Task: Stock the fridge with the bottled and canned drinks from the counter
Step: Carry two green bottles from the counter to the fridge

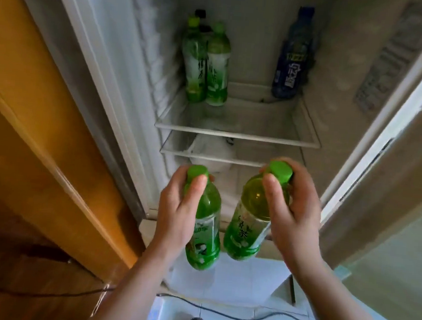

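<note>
So, two smooth plastic bottles, green caps, glossy green labels. Left hand curls round the neck of the left bottle, thumb by the cap. Right hand grips the right bottle under its cap, tilted, label showing 茶. Both hang in front of the fridge's glass shelf; two green bottles stand at its back left corner, a blue bottle back right.
</note>
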### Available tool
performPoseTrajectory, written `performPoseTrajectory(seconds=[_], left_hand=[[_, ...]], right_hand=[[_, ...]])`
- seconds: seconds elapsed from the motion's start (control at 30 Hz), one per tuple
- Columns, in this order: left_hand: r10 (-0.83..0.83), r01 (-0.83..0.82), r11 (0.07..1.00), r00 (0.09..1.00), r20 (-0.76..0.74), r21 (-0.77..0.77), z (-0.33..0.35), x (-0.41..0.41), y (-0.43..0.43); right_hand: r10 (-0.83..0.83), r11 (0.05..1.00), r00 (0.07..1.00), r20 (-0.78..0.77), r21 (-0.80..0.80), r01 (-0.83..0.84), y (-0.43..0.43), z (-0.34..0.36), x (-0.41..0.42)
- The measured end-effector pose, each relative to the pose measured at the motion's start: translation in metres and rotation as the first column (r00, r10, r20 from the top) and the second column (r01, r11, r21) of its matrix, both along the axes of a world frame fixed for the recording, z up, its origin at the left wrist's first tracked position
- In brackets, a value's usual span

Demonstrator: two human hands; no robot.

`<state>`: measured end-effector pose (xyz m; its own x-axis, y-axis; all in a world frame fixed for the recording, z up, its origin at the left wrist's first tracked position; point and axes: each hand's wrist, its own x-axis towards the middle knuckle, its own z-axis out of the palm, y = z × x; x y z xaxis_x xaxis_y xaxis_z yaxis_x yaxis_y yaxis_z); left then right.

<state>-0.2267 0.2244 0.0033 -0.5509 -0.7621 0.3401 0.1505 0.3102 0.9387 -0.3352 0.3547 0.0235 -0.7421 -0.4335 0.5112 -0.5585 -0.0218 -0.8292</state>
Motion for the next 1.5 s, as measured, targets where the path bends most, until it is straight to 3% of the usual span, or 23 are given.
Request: performPoseTrajectory(seconds=[0.17,0.27,0.5,0.67,0.87,0.97,1.07,1.13,1.3,1.5], left_hand=[[-0.175,0.166,0.977,0.983,-0.057,-0.133,0.063,-0.058,-0.076],[-0.203,0.176,0.961,0.973,-0.107,-0.214,0.098,-0.092,-0.111],[-0.049,-0.009,0.962,0.978,-0.205,-0.274,0.12,-0.153,-0.172],[0.116,-0.156,0.959,0.978,-0.174,-0.237,0.108,-0.182,-0.207],[0.189,-0.221,0.954,0.967,-0.168,-0.2,0.102,-0.197,-0.224],[0.098,-0.12,0.971,0.989,-0.113,-0.208,0.089,-0.193,-0.219],[-0.02,0.002,0.989,0.992,-0.121,-0.149,0.059,-0.177,-0.211],[-0.035,0.027,0.988,0.998,-0.053,-0.152,0.035,-0.167,-0.209],[0.118,-0.053,0.965,0.963,0.242,-0.258,0.002,-0.162,-0.214],[0.107,-0.04,0.964,0.964,0.244,-0.261,0.008,-0.169,-0.234]], right_hand=[[-0.057,0.992,0.998,-0.03,-0.11,0.054,-0.076,0.041,-0.038],[-0.105,0.98,0.987,-0.125,-0.183,0.081,-0.116,0.067,-0.064],[-0.18,0.978,0.976,-0.124,-0.133,0.163,-0.194,0.089,-0.125],[-0.146,0.989,0.984,-0.1,0.011,0.148,-0.229,0.086,-0.163],[-0.061,0.997,0.993,-0.098,0.041,0.065,-0.247,0.085,-0.175],[0.001,0.997,0.998,-0.065,0.082,0.005,-0.238,0.067,-0.174],[0.067,0.963,0.996,0.053,0.257,-0.079,-0.216,0.027,-0.172],[0.078,0.926,0.996,0.044,0.368,-0.089,-0.206,0.002,-0.169],[0.083,0.926,0.994,0.064,0.363,-0.101,-0.208,-0.01,-0.175],[0.132,0.921,0.98,0.151,0.346,-0.177,-0.238,0.0,-0.18]])
